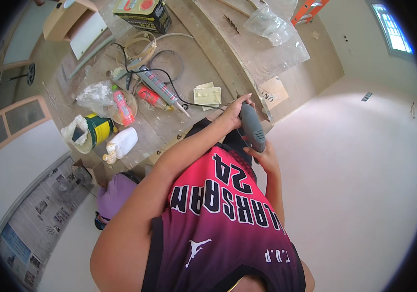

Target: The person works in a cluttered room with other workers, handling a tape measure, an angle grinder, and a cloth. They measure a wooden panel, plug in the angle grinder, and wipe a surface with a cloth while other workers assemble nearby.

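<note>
I have the left hand [235, 113] wrapped over the upper end of the grey power tool [252, 125], grip closed; the right hand [266, 156] closes round its lower end. Left of the tool sit a yellow-green can [102, 127] with pale crumpled material at its mouth, a white bottle [123, 141] and a pink bottle [122, 108]. From the tool's left, a black cord [202, 104] trails across the tabletop [189, 53].

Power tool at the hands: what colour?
The power tool is grey, best seen in the head view.
</note>
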